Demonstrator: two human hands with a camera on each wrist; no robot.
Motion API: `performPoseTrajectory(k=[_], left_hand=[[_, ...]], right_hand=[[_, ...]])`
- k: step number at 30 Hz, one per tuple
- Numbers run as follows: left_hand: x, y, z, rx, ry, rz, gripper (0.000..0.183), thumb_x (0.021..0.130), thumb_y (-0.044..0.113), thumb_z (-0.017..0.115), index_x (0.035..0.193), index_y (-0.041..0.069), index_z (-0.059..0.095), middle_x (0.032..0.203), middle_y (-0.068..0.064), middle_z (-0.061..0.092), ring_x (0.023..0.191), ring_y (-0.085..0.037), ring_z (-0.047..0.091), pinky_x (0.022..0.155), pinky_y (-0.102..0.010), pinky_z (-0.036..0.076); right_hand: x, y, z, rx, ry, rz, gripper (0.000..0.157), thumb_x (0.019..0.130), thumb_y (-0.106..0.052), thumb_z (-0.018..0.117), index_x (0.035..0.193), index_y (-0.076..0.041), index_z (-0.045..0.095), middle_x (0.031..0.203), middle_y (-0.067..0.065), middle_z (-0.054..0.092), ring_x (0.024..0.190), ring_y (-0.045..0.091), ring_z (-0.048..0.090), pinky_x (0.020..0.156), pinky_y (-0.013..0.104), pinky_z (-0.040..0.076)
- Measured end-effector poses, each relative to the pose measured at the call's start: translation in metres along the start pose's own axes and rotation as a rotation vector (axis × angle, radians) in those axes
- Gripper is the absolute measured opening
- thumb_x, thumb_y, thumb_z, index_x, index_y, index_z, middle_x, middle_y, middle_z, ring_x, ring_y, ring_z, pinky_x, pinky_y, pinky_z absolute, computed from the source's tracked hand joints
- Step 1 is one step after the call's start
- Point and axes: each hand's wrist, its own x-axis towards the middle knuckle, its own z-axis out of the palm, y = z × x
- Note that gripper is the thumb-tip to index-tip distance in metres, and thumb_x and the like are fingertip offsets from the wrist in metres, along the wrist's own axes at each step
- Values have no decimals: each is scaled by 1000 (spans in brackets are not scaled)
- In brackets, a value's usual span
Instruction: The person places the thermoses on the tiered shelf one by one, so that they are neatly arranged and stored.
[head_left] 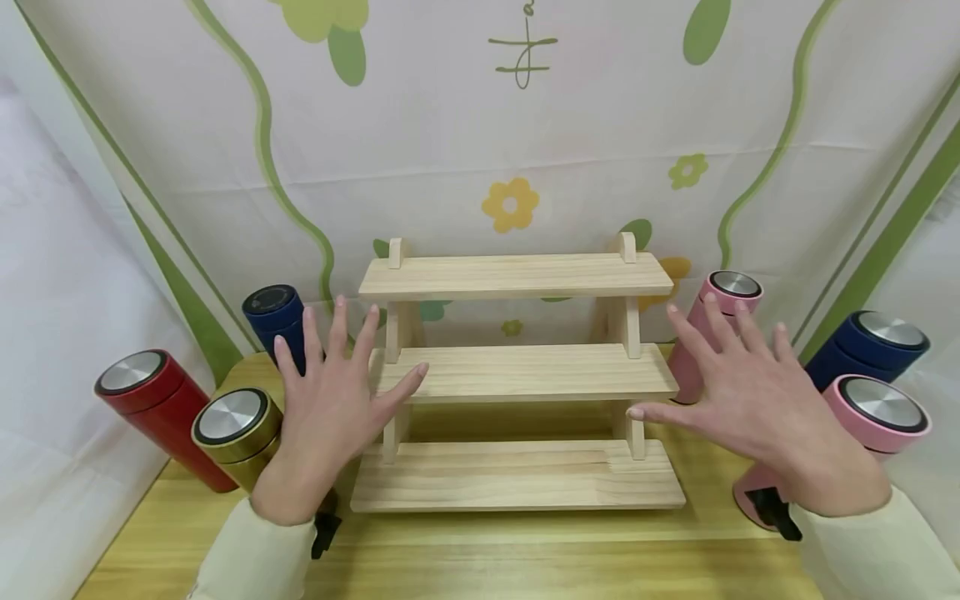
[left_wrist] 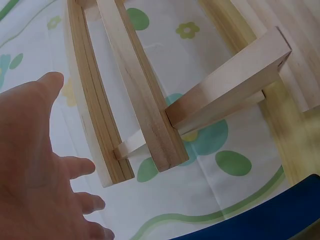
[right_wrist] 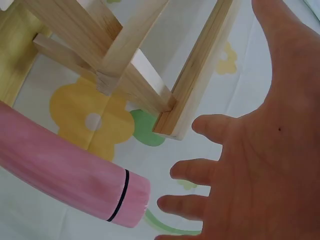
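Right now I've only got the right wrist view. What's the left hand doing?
Observer: Left hand has its fingers spread, by the left end of the wooden rack.

Operator: Bottles on that side?

Observer: I can see three: red bottle, gold bottle, dark blue bottle.

Operator: Any on the right that aren't pink?

Observer: One in the head view: a second dark blue bottle.

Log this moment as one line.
left hand: spread, empty; right hand: spread, empty; shelf: three-tier, wooden; bottles: standing on both sides
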Motion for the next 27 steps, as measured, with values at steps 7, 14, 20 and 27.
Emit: performPoseTrajectory(k=[7, 14, 20, 27], left_hand=[[-6, 1, -1, 1, 55, 33, 100, 98, 81, 51, 173, 21, 26, 181, -20, 10, 166, -53, 0, 127, -84, 3], [-17, 2, -4, -35, 336, 163, 86, 96, 53, 74, 163, 8, 45, 171, -24, 38, 160, -48, 33, 130, -72, 28], [-27, 1, -17, -121, 632, 284, 60, 93, 27, 81, 142, -3, 64, 149, -25, 63, 138, -47, 59, 111, -69, 51], [-39, 1, -35, -276, 931, 286, 46, 100, 35, 74, 124, -4, 76, 130, -22, 76, 116, -47, 70, 118, -19, 47]], right_hand=[[1, 2, 5, 58, 2, -27, 133, 79, -94, 64, 175, -19, 9, 179, 28, -3, 163, 58, 5, 124, 83, 14], [2, 10, 17, 136, 36, -29, 122, 86, -85, 68, 175, -18, 17, 179, 27, 15, 152, 63, 32, 113, 81, 37], [4, 17, 31, 308, 64, -4, 106, 95, -71, 70, 173, -17, 23, 175, 24, 31, 149, 58, 39, 105, 85, 41], [4, 22, 52, 413, 290, -45, 69, 96, -42, 83, 151, -5, 62, 143, 25, 68, 123, 47, 64, 95, 57, 55]])
